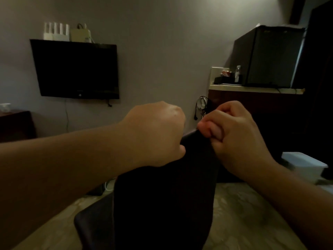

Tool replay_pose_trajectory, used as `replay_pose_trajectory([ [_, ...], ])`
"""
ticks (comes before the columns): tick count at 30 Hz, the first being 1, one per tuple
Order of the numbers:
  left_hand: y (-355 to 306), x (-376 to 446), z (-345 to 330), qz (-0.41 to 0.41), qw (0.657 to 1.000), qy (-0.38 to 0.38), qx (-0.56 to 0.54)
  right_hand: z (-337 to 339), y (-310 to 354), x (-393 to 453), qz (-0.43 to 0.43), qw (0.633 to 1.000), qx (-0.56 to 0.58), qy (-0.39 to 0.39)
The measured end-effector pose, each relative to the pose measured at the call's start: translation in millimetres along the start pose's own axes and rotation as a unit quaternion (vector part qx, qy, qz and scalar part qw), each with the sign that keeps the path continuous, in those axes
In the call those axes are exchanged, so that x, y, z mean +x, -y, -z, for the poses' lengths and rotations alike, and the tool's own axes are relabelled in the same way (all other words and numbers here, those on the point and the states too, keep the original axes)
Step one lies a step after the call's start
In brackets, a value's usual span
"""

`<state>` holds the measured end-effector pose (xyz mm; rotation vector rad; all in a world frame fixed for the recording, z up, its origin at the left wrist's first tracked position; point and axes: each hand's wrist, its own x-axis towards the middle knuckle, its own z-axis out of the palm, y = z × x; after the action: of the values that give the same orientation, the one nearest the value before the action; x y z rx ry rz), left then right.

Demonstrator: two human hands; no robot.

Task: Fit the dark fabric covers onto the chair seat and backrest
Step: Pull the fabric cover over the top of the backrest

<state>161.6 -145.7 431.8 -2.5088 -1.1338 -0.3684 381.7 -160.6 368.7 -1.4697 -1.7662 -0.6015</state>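
Dark cover [165,195] is held up at centre, above the floor, by both hands. Its top edge is gripped at the left corner by the closed left hand [158,134] and pinched at the right corner by the curled fingers of the right hand [232,136]. Chair seat [93,230] is seen lower left, partly hidden by the cover. TV [75,69] is mounted on the wall; fridge [266,56] is set on the counter [252,88] at right.

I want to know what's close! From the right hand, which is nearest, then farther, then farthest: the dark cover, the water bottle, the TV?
1. Dark cover: gripped by the right hand.
2. Water bottle: on the counter, up right.
3. TV: on the wall, far left.
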Motion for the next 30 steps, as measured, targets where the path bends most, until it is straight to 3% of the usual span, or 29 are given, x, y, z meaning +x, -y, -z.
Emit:
replay_pose_trajectory([
  [2,-0.5,5.6,2.2,0.009,0.999,0.032,-0.025,0.3,-11.9,5.1,-0.008,1.000,-0.011,0.014],
  [5,4.8,6.7,8.6,0.057,0.977,0.137,-0.155,-1.2,-40.1,25.1,-0.075,0.996,-0.034,0.027],
  [9,22.5,-4.2,-4.2,0.090,0.936,0.115,-0.320,-1.9,-31.5,21.6,-0.098,0.993,-0.062,0.010],
  [14,31.4,-14.8,-36.0,0.074,0.811,0.113,-0.569,-1.2,-18.2,-0.8,-0.019,0.999,-0.039,-0.012],
  [19,18.2,-12.4,-50.1,0.053,0.794,0.102,-0.596,-2.3,-39.6,16.1,-0.085,0.995,-0.053,-0.014],
  [25,-10.8,5.4,-54.2,0.031,0.791,0.077,-0.606,2.4,-27.1,-25.2,-0.016,0.998,0.030,-0.051],
  [30,-21.1,24.1,-62.7,0.015,0.790,0.053,-0.610,-0.4,-54.4,1.2,-0.099,0.993,0.022,-0.060],
])
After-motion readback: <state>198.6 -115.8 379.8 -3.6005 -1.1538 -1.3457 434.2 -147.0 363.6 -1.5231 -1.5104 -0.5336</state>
